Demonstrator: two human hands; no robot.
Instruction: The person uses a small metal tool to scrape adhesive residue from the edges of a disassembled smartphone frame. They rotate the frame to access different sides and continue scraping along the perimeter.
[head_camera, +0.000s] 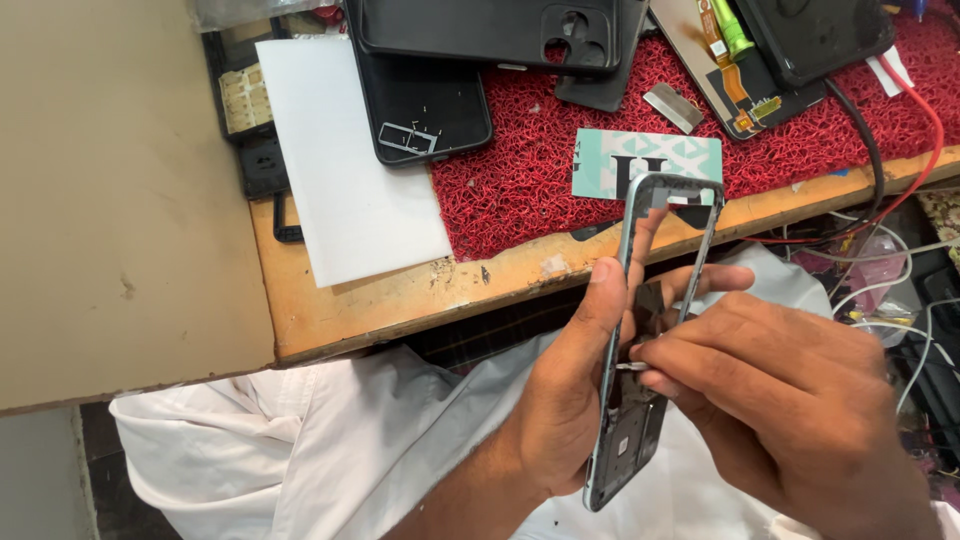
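- Hands work close over the lap, above white cloth (300, 450), so a dropped part would likely land softly.
- Left hand (570, 400) wraps the thin grey-blue metal phone frame (650, 330) from behind, its grip pressed onto the edges, the thumb along the near rail; this holds the frame tilted up, its inner face turned to the eyes.
- Right hand (780, 390) comes in from the side, its grip pinching a small silvery tool or part (632, 367) at the frame's middle; which it is, I cannot tell.
- Beyond, the wooden desk (400, 300) carries a white sheet (350, 170) and a red looped mat (520, 170), apparently to stop small parts rolling.
- On the mat lies a teal patterned card (600, 160); farther off lie black phone back covers (480, 30), one holding tiny screws.
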